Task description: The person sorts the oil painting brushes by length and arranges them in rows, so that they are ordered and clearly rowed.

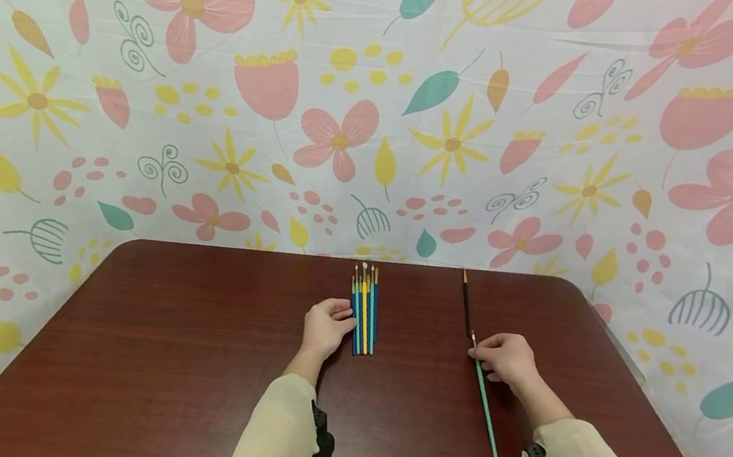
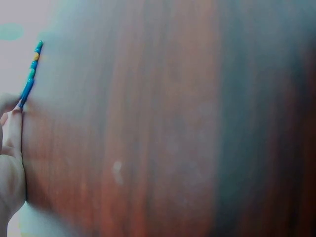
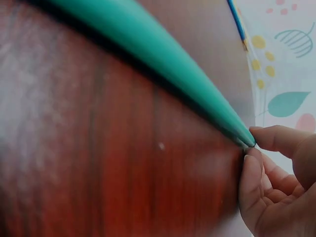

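Several slim paintbrushes (image 1: 366,319) with blue, teal and yellow handles lie side by side, bristles toward the wall. My left hand (image 1: 326,327) is at the left edge of this row, thumb and fingertips pinching the outermost blue brush; its fingers show only at the edge of the left wrist view. To the right, my right hand (image 1: 509,359) pinches a green paintbrush (image 1: 486,412) near its bristle end, between thumb and index finger (image 3: 276,138). Its handle slants toward me, low over the table. A dark-handled paintbrush (image 1: 466,304) lies just beyond its bristles.
The dark red-brown table (image 1: 189,359) has rounded far corners. A white cloth (image 1: 341,210) printed with flowers and leaves hangs along its far edge and sides. A blue brush (image 3: 238,22) with a gold ferrule shows at the top of the right wrist view.
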Demonstrator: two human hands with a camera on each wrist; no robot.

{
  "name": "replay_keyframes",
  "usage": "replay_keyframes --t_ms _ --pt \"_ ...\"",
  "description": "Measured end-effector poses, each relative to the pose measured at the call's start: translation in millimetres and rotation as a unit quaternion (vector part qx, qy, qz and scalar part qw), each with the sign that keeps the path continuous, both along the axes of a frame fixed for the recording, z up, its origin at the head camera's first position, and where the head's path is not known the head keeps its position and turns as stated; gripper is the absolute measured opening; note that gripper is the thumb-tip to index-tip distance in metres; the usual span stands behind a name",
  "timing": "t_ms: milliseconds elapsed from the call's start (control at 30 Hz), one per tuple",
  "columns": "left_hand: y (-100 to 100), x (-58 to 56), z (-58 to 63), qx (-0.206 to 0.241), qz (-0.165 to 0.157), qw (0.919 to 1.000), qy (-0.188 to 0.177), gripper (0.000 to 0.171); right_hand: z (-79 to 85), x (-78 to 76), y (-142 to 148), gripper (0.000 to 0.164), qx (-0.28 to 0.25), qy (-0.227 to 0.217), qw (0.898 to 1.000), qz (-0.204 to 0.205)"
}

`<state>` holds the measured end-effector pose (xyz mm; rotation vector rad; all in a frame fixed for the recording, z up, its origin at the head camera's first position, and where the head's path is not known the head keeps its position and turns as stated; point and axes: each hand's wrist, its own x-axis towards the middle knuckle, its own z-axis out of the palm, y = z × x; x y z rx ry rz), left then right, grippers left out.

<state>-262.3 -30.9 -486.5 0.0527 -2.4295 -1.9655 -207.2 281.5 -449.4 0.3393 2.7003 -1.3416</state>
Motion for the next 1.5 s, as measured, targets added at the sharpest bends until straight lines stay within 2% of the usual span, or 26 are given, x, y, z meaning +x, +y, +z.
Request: replay_keyframes --t_ms 333,667,867,1033,1133,1300,1500 --pt "-1.2 0.7 -0.3 -0.002 0.004 1.0000 -0.002 0.034 -4.3 -0.8 -3.0 0.026 0.019 0.009 1.000 -0.009" --pt "-1.3 1.1 0.9 0.001 0.004 1.0000 -0.002 0.034 -0.5 0.0 -0.9 0.035 -0.015 0.025 0.999 -0.021" --pt "-1.1 1.2 1.8 0.001 0.002 1.0000 0.001 0.035 4.3 -4.3 -3.4 0.038 -0.054 0.067 0.995 -0.043" --pt "-1.1 1.6 0.7 -0.001 0.000 1.0000 0.001 0.034 5.2 -10.1 -12.0 0.035 -0.117 0.121 0.984 -0.066" --pt "-0.6 1.9 0.2 -0.001 0.000 1.0000 0.000 0.034 4.7 -14.4 -19.7 0.037 -0.124 0.149 0.979 -0.071" --pt "0.2 2.0 -0.4 -0.001 0.002 1.0000 0.000 0.034 4.1 -21.9 -35.9 0.046 -0.120 0.175 0.976 -0.051" --pt "0.3 1.6 0.5 -0.005 0.004 1.0000 -0.002 0.034 3.4 -34.6 -58.2 0.048 -0.123 0.174 0.977 -0.021"
